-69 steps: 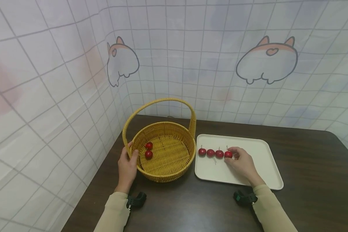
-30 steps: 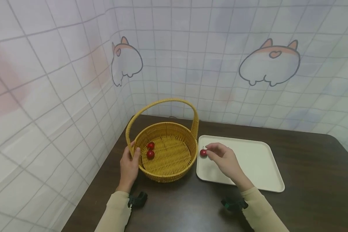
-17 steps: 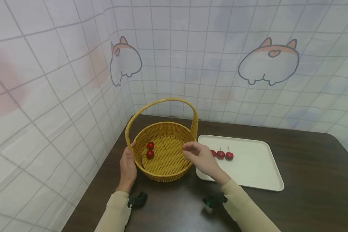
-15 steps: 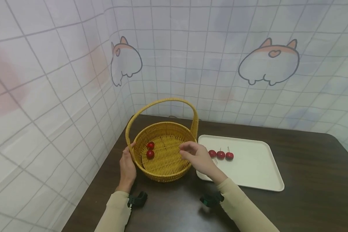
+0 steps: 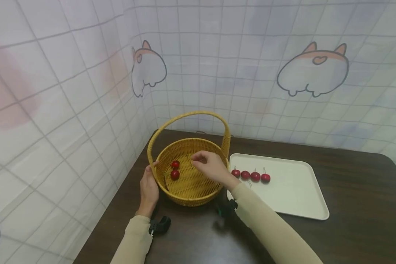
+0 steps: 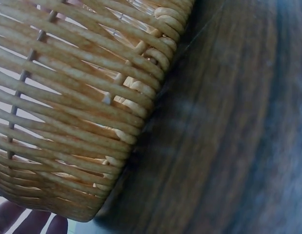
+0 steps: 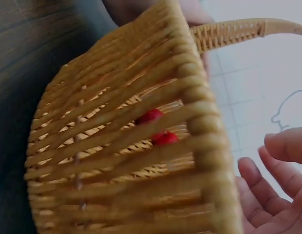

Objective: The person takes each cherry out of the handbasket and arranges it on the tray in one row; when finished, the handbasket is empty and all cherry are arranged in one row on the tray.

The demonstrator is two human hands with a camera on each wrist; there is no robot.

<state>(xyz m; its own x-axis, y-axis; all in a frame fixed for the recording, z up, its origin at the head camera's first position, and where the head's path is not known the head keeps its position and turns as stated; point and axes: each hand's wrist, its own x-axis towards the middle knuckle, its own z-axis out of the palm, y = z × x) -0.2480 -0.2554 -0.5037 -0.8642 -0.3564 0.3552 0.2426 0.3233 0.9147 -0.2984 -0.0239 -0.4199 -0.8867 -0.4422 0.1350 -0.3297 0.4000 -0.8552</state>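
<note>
In the head view a yellow wicker basket (image 5: pixel 191 200) stands on the table, two red cherries (image 5: pixel 175 175) lying in its left half. My left hand (image 5: pixel 148 189) holds the basket's left side at the foot of the handle; its fingertips (image 6: pixel 33 222) show past the wicker in the left wrist view. Over the basket's inside is my right hand (image 5: pixel 212 168), thumb and fingers loosely bent. The right wrist view shows a gap between its thumb (image 7: pixel 290 144) and fingers, nothing held there. Several stemmed cherries (image 5: pixel 255 177) form a row on a white tray (image 5: pixel 293 190).
The tray stands just right of the basket on a dark wooden table (image 5: pixel 356 183). A tall arched handle (image 5: pixel 198 113) spans the basket. Behind and to the left hangs a white gridded curtain (image 5: pixel 257 73) with cartoon corgi prints.
My right hand has left the rightmost cherry on the tray and moved left over the basket. The left thumb has shifted off the inner rim. All the cherries stay where they were.
</note>
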